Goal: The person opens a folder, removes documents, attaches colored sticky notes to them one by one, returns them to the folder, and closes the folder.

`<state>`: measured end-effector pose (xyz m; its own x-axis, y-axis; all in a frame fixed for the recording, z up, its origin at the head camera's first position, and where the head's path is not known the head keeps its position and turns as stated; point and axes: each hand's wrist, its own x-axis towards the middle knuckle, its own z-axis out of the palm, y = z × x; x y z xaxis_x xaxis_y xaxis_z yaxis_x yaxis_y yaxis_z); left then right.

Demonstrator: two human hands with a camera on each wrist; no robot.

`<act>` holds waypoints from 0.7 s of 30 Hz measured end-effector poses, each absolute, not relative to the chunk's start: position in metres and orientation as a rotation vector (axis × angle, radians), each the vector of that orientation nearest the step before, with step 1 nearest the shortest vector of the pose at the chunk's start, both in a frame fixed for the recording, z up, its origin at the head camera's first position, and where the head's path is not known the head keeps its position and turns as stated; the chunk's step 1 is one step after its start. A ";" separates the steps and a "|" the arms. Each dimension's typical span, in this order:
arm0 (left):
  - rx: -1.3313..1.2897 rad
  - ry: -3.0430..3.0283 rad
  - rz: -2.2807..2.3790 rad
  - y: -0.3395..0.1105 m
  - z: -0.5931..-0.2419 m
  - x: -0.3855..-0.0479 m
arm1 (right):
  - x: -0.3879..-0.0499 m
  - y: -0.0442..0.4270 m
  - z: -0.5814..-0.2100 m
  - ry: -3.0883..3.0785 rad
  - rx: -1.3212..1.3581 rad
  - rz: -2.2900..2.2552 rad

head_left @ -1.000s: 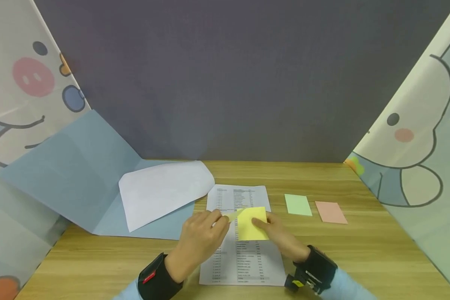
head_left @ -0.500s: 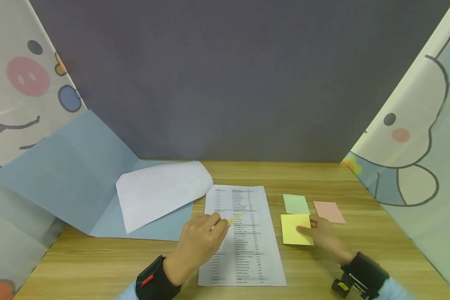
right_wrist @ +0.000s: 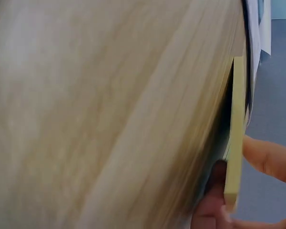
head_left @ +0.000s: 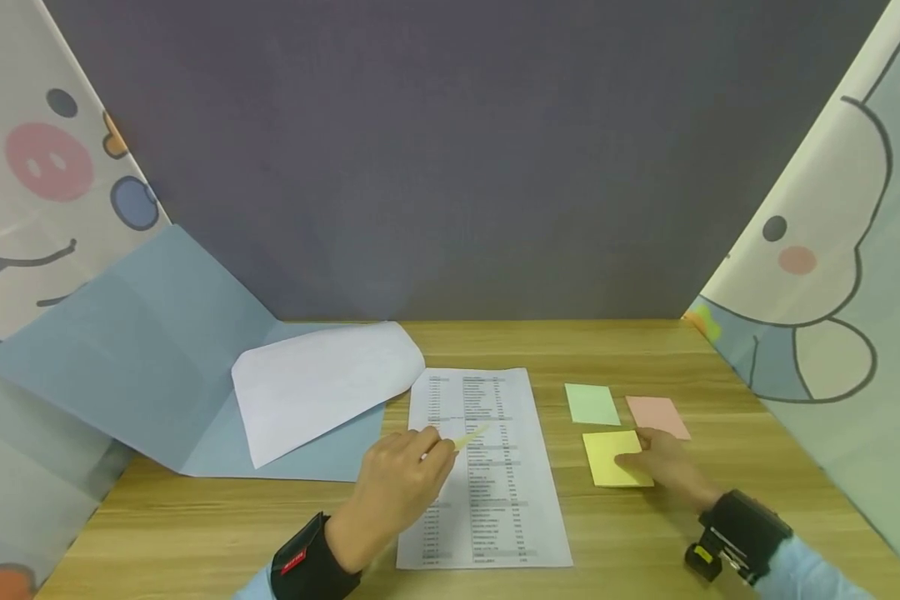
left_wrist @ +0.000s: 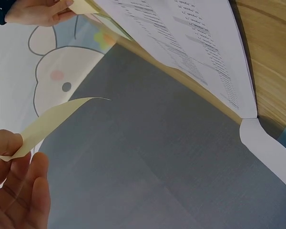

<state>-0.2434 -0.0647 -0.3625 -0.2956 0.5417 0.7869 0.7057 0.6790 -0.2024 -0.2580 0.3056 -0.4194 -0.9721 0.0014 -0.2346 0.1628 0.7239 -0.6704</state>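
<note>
The yellow note pad (head_left: 604,454) hung just over the table (head_left: 607,533) near pink notes (head_left: 657,416), its edge gripped by the right hand (head_left: 667,468), seemingly to steady it, while the left hand (head_left: 405,479), well apart, pinched a yellow sheet (left_wrist: 55,123) by one end, apparently leaving the rest free.

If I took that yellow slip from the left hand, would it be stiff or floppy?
Probably rather floppy: in the left wrist view, the yellow slip curves over toward its free end. It is likely very light, since it looks paper-thin and the left hand pinches it at just one end. Being so thin, it might crease if squeezed.
</note>
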 end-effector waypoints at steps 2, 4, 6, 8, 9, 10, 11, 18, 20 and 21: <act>-0.962 -1.988 -0.228 -0.064 -0.362 -0.243 | -0.260 0.306 -0.419 2.761 0.097 -1.059; -0.960 -1.984 -0.228 -0.064 -0.362 -0.243 | -0.261 0.305 -0.419 2.811 0.063 -1.036; -0.964 -1.968 -0.230 -0.064 -0.362 -0.243 | -0.261 0.304 -0.420 2.851 0.042 -1.025; -0.975 -1.945 -0.233 -0.064 -0.362 -0.244 | -0.262 0.303 -0.420 2.860 0.054 -1.023; -0.977 -1.945 -0.234 -0.064 -0.363 -0.245 | -0.261 0.302 -0.420 2.874 0.052 -1.015; -0.981 -1.938 -0.237 -0.064 -0.363 -0.245 | -0.261 0.302 -0.419 2.879 0.053 -1.005; -0.984 -1.938 -0.239 -0.064 -0.363 -0.245 | -0.261 0.303 -0.419 2.883 0.054 -1.003; -1.014 -1.896 -0.100 -0.066 -0.361 -0.242 | -0.266 0.295 -0.408 2.901 0.008 -0.989; -1.040 -1.828 -0.002 -0.067 -0.360 -0.241 | -0.261 0.279 -0.396 2.830 0.006 -1.097; -1.052 -1.789 0.048 -0.067 -0.359 -0.240 | -0.259 0.268 -0.390 2.767 -0.007 -1.194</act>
<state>-0.2404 -0.0668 -0.3588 -0.1030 0.6682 0.7368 0.6279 0.6182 -0.4729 -0.2587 0.2681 -0.3896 -0.9918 -0.0547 -0.1152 0.0463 0.6873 -0.7249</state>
